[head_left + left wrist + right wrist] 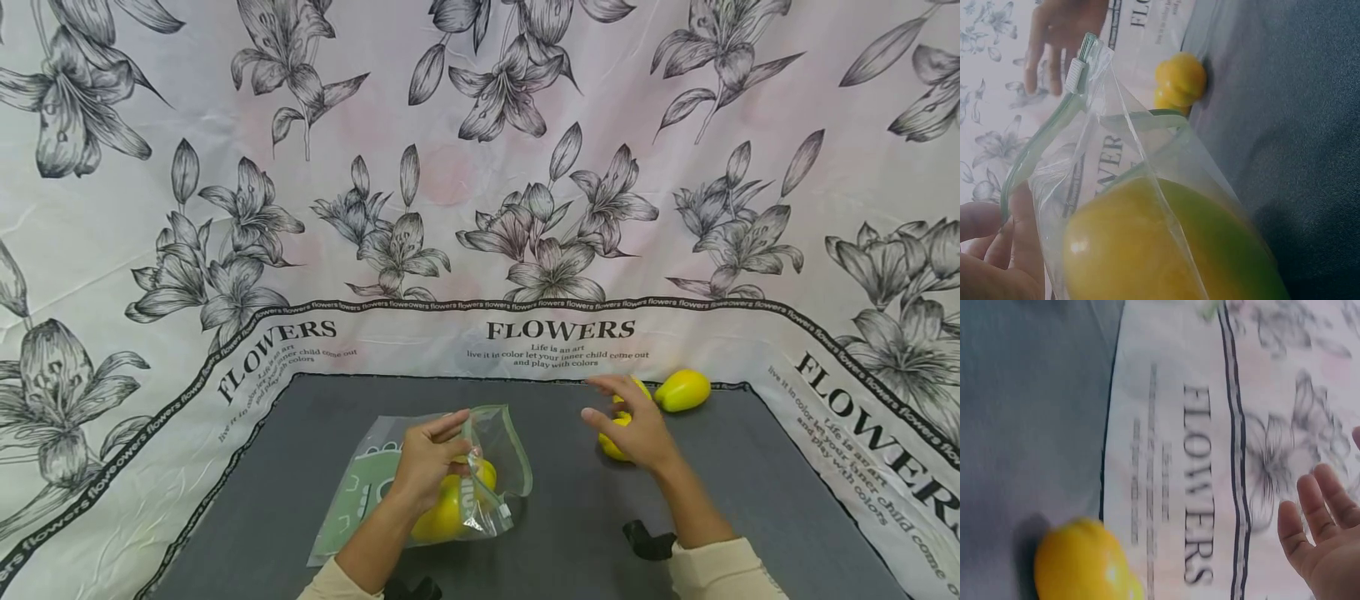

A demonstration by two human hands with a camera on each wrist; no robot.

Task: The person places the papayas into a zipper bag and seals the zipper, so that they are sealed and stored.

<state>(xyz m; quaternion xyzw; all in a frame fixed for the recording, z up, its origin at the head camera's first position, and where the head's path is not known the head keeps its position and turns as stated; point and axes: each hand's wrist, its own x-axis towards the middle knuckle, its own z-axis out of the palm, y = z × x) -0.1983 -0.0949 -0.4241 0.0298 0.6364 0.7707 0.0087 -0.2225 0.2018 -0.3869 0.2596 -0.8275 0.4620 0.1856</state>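
On the table (566, 558), the left hand (429, 462) pinches one bag (362, 492), at least one fruit (441, 512) inside; the right hand (636, 429) is spread.

Passage afforded over grey tabletop (558, 475) between bag (375, 479) and yellow fruits (684, 390); space near fruits partly occupied by right hand (636, 427).

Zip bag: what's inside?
Inside the zip bag: yellow fruit with a green side. The left hand and the green print cover part of the interior, so exact count can't be told.
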